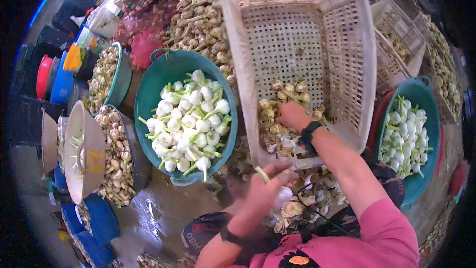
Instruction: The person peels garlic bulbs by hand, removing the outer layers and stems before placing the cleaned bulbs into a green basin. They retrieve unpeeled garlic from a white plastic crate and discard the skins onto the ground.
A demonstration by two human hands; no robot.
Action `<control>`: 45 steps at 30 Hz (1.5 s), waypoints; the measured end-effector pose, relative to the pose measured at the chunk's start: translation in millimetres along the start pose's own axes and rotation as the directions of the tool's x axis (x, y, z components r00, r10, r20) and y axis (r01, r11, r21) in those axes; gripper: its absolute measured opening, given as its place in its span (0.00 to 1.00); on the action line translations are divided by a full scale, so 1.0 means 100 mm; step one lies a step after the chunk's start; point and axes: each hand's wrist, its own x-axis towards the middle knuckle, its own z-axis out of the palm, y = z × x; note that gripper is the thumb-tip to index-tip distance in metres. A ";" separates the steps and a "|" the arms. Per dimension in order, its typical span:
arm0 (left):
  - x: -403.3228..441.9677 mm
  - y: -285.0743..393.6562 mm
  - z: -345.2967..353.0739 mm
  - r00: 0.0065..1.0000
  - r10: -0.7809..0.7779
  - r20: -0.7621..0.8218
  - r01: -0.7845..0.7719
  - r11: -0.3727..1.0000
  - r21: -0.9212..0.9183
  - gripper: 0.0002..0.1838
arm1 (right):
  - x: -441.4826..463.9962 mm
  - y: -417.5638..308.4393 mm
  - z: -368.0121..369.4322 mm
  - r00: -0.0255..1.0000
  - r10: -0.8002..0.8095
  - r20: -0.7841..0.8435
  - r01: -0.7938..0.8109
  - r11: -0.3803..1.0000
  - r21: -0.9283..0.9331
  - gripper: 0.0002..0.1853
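My left hand [267, 188] is closed around a cleaned white garlic bulb [284, 196], whose green stem sticks up past the fingers; the hand is slightly blurred. Inside the large white plastic crate [235, 44], my right hand [294, 116] is down among unpeeled garlic bulbs [277, 136] near the crate's front end. Its fingers are curled, and what they grip is hidden. Loose garlic skins [292, 211] lie heaped below the crate, in front of me. A green tub [144, 89] of cleaned garlic stands left of the crate.
Another green tub [431, 168] with cleaned garlic is at the right. Unpeeled garlic [198, 15] is piled behind the left tub. Bowls and buckets, including a tan basin [94, 144] and a blue bucket [101, 218], line the left side. A dark cord [317, 213] crosses the skins.
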 end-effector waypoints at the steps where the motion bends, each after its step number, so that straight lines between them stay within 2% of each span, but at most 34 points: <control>1: -0.01 0.01 -0.04 1.000 0.010 0.004 -0.010 0.999 0.035 0.18 | 0.03 0.00 0.07 0.999 -0.024 0.028 0.025 0.998 -0.057 0.08; 2: -0.02 0.02 -0.07 1.000 0.019 0.009 -0.020 0.997 0.072 0.18 | 0.06 0.02 0.15 0.997 -0.045 0.056 0.051 0.992 -0.112 0.07; 3: -0.04 0.04 -0.10 0.999 0.011 -0.040 -0.009 0.999 0.045 0.18 | 0.12 0.09 0.27 0.999 -0.042 0.002 0.042 0.998 -0.052 0.06; 6: -0.06 0.04 -0.17 0.996 -0.010 -0.088 0.004 0.998 -0.062 0.18 | 0.21 0.38 0.48 0.973 -0.075 -0.216 0.099 0.990 0.101 0.10; 7: -0.07 0.05 -0.18 0.996 0.003 -0.084 -0.008 0.998 -0.059 0.18 | 0.17 0.45 0.41 0.985 0.016 -0.173 0.030 0.966 0.257 0.11; 9: -0.11 0.04 -0.17 0.998 0.019 -0.060 -0.022 0.999 -0.046 0.17 | -0.11 0.42 -0.13 0.980 0.195 -0.047 -0.140 0.834 0.534 0.12; 10: -0.12 0.02 -0.15 0.998 0.027 -0.065 -0.032 0.996 -0.078 0.18 | -0.22 0.45 -0.22 0.959 0.284 0.024 -0.203 0.622 0.757 0.13; 11: -0.13 0.02 -0.12 0.997 0.038 -0.065 -0.044 0.993 -0.107 0.18 | -0.35 0.48 -0.31 0.932 0.347 0.109 -0.236 0.349 0.907 0.13; 12: -0.14 0.01 -0.08 0.997 0.049 -0.064 -0.057 0.989 -0.134 0.18 | -0.50 0.51 -0.39 0.903 0.379 0.203 -0.236 0.042 0.971 0.14; 14: -0.16 0.01 0.05 0.985 0.145 -0.090 -0.161 0.965 -0.208 0.21 | -1.04 0.12 -0.68 0.944 0.303 0.130 -0.010 -0.368 0.930 0.15; 15: -0.16 0.02 0.08 0.975 0.188 -0.120 -0.213 0.946 -0.245 0.23 | -1.18 0.02 -0.63 0.954 0.242 0.179 -0.066 -0.413 0.908 0.15; 16: -0.16 0.05 0.10 0.970 0.242 -0.028 -0.241 0.936 -0.257 0.24 | -1.31 -0.07 -0.58 0.958 0.176 0.227 -0.125 -0.455 0.882 0.16; 18: -0.17 0.10 0.11 0.928 0.343 0.144 -0.293 0.913 -0.286 0.27 | -1.63 -0.32 -0.54 0.970 0.138 0.198 -0.147 -0.311 0.939 0.16; 20: -0.18 0.03 0.08 0.906 0.397 0.148 -0.335 0.885 -0.323 0.30 | -1.74 -0.62 -0.66 0.987 0.157 0.014 -0.011 -0.021 1.000 0.15; 22: -0.27 0.05 0.05 0.879 0.433 0.198 -0.358 0.875 -0.326 0.34 | -1.83 -0.77 -0.92 0.977 0.213 0.028 -0.051 0.102 0.994 0.14; 23: -0.30 0.04 0.06 0.859 0.481 0.173 -0.436 0.866 -0.243 0.33 | -1.87 -0.75 -0.96 0.935 0.278 -0.218 0.058 0.489 0.870 0.14; 26: -0.29 -0.02 0.05 0.775 0.611 0.161 -0.618 0.786 -0.007 0.31 | -2.13 -0.89 -1.49 0.953 0.101 -0.284 0.129 0.714 0.688 0.15; 27: -0.25 -0.06 0.02 0.745 0.642 0.182 -0.660 0.749 0.059 0.31 | -2.17 -0.96 -1.54 0.924 -0.025 -0.382 0.251 0.794 0.553 0.14; 30: -0.27 -0.08 0.02 0.693 0.691 0.205 -0.721 0.662 0.204 0.30 | -2.17 -1.12 -1.53 0.833 -0.170 -0.527 0.364 0.885 0.289 0.11; 32: -0.26 -0.09 -0.03 0.694 0.686 0.218 -0.718 0.638 0.279 0.29 | -2.19 -1.16 -1.58 0.889 -0.122 -0.440 0.293 0.892 0.345 0.09; 34: -0.26 -0.12 -0.05 0.640 0.741 0.205 -0.756 0.559 0.340 0.29 | -2.21 -1.18 -1.60 0.935 -0.080 -0.344 0.219 0.897 0.385 0.09; 37: -0.26 -0.13 -0.05 0.536 0.818 0.207 -0.798 0.412 0.440 0.28 | -2.22 -1.21 -1.53 0.925 0.062 -0.376 0.179 0.801 0.572 0.07; 41: -0.32 -0.04 -0.01 0.373 0.898 0.234 -0.781 0.167 0.602 0.26 | -2.17 -1.23 -1.45 0.923 0.120 -0.367 0.137 0.787 0.602 0.07; 43: -0.31 -0.01 -0.01 0.348 0.909 0.229 -0.794 0.156 0.588 0.26 | -2.16 -1.28 -1.41 0.898 0.168 -0.406 0.141 0.765 0.629 0.07; 44: -0.32 0.00 -0.02 0.338 0.913 0.229 -0.799 0.149 0.583 0.25 | -2.14 -1.27 -1.37 0.876 0.155 -0.457 0.164 0.795 0.584 0.07; 45: -0.32 -0.01 -0.01 0.436 0.884 0.171 -0.811 0.303 0.501 0.25 | -2.11 -1.24 -1.31 0.851 0.138 -0.507 0.186 0.824 0.536 0.07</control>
